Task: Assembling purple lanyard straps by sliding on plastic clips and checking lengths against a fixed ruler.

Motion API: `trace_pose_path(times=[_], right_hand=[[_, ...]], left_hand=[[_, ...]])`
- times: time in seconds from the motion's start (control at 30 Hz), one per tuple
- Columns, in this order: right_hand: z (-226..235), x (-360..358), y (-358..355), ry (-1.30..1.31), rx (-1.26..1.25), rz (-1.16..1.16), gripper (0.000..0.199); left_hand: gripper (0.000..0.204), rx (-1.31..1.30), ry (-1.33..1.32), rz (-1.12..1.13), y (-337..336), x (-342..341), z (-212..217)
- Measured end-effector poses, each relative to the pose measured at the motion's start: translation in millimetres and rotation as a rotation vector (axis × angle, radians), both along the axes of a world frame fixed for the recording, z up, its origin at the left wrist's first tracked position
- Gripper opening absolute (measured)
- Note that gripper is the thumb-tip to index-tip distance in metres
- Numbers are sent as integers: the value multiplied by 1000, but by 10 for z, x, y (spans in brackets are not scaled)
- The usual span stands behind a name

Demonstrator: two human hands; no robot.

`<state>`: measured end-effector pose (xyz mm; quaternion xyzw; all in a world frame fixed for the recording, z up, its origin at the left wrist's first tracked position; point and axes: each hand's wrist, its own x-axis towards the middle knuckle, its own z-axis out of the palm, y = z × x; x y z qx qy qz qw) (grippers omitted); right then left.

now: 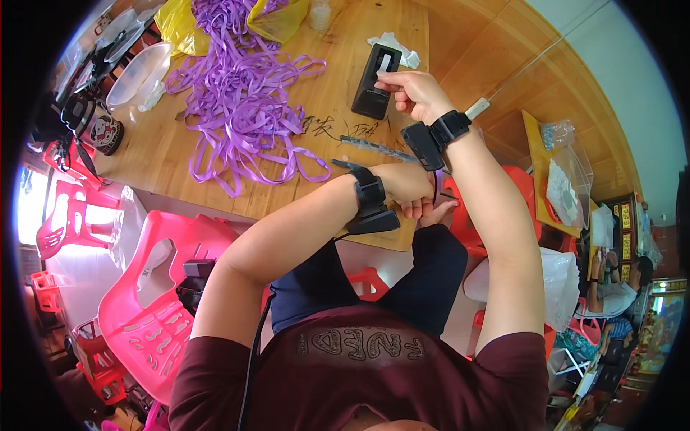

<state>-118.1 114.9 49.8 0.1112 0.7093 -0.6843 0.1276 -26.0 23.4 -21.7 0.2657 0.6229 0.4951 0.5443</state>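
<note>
My right hand point(417, 93) reaches over the table to a black tape dispenser point(371, 93). Its thumb and forefinger are pinched together at the white tape roll point(386, 63); the strip between them is hard to make out. By the table's near edge, my left hand point(410, 187) is closed, fingers curled under. A short piece of purple ribbon point(439, 178) and thin dark strands show beside it, partly hidden by my right forearm. A big tangled heap of purple ribbon point(241, 100) spreads over the table on the left. Both wrists wear black strapped devices.
Crumpled white tissue point(402, 54) lies behind the dispenser. A long thin dark packet point(381, 147) rests across the wooden table point(316, 208). Yellow plastic bags point(180, 29), a clear basin point(140, 75) and a dark cup point(106, 135) stand far left. Pink chairs point(154, 287) flank me.
</note>
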Motion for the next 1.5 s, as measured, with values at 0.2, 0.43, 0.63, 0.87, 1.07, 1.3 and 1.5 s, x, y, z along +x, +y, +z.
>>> trace_pose_path(times=[0.2,0.43,0.63,0.87,1.07,1.3,1.5], right_hand=[[101,242,-54,118,-113,-4,18],[-111,515,-25,-122,-198,107,15],[-175,417,12,-156,-47,111,17],[-115,734,403,-143,119,252,22],[197,1124,1025,-18,462,493,22],[52,1153,1171,157,872,696,21],[7,1042,1123,42,947,691,24]], left_hand=[[22,8,-28,53,25,2,-70],[20,72,19,-8,-50,57,13],[18,1,-69,99,-33,90,21],[19,-23,36,24,-126,169,290],[20,-67,33,-17,-62,86,152],[17,-50,11,5,-71,119,241],[24,-35,45,19,-47,144,272]])
